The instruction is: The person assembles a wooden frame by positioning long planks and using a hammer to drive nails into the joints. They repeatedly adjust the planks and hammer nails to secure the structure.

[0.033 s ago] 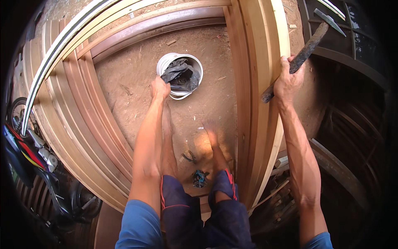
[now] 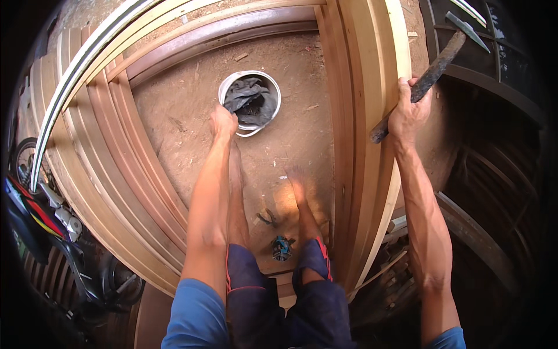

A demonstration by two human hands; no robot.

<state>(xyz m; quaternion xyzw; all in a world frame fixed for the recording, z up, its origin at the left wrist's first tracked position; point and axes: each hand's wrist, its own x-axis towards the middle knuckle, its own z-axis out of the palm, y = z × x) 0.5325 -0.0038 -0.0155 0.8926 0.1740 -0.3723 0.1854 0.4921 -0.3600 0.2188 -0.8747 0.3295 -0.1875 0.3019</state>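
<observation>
My left hand (image 2: 223, 121) is closed at the near left rim of a white bucket (image 2: 278, 107). Dark, crumpled sheeting (image 2: 247, 90) lines the bucket and reaches the fingers, so I cannot tell whether they pinch it too. In my right hand (image 2: 410, 116) is a hammer (image 2: 436, 68), gripped around its dark, rough handle. Its metal head points away to the far right, and the handle's butt lies over the wooden beams (image 2: 363, 128) on the right.
Long timber beams (image 2: 104, 139) frame the dirt floor (image 2: 186, 104) on the left. By my feet lie a teal power tool (image 2: 282, 248) and a dark tool (image 2: 267, 217). A motorcycle (image 2: 64, 232) stands at the left, and a dark gridded panel (image 2: 500, 46) at the far right.
The bucket has shifted slightly and its opening faces me a little more, with the sheeting lying differently. My right hand and the hammer have moved slightly right.
</observation>
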